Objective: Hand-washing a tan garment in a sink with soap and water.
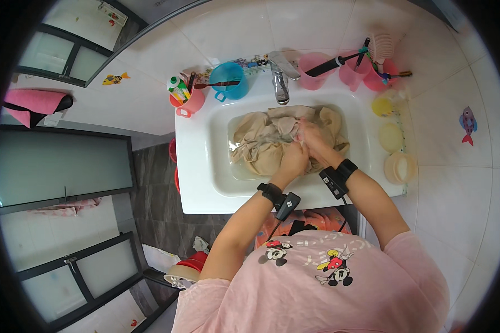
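Observation:
A wet beige cloth (261, 158) lies bunched up in shallow water in the white sink (219, 166). My left hand (294, 158) is closed on a fold near the middle of the cloth. Just beyond it and to the right, my right hand (313, 137) is bent in over the cloth, its fingers together on the fabric. The two hands almost touch, and the fingertips are partly hidden. Above the far edge of the cloth stands a chrome faucet (281, 83).
Along the sink's back edge stand a pink cup (193, 103) with tubes, a blue cup (230, 75) with a toothbrush, and several pink cups at right, one holding a black-handled brush (325, 67). A yellowish bowl (399, 168) sits on the right rim.

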The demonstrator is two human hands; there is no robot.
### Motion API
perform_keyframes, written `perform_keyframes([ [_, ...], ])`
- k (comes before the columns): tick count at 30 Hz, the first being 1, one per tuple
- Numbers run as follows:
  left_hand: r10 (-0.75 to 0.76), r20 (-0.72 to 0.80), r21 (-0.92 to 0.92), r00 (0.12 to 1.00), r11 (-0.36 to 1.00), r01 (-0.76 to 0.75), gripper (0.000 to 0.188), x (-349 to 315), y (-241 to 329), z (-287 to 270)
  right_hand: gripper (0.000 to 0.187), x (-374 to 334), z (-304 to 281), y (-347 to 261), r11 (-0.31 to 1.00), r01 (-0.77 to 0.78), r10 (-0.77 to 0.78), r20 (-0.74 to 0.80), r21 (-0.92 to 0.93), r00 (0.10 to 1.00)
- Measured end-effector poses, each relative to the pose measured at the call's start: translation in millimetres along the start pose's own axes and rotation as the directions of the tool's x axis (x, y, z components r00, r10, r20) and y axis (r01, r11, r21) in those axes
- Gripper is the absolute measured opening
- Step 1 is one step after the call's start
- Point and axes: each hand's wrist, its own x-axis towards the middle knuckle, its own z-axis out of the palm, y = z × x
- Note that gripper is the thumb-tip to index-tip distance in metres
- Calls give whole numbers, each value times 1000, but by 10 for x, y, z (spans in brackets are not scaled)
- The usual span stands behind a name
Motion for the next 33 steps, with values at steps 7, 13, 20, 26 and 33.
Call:
perform_keyframes([
  [7, 170, -78, -28, 982, 985, -172, 53, 90, 14, 40, 29, 412, -681, 28, 1000, 19, -19, 20, 3, 1000],
  [13, 24, 233, 629, 972, 758, -170, 78, 116, -249, 107, 46, 240, -930, 268, -122, 381, -608, 372, -917, 701],
  [20, -220, 412, 589, 884, 804, -75, 83, 442, -480, 201, 47, 430, -819, 441, -211, 283, -126, 314, -936, 941],
  [26, -358, 669, 366, 652, 922, 130, 82, 635, -806, 176, 40, 390, -851, 134, -142, 353, -87, 367, -925, 926],
  [33, -153, 393, 452, 907, 891, -45, 87, 272, -504, 121, 44, 82, -947, 79, 86, 318, -412, 257, -944, 874],
])
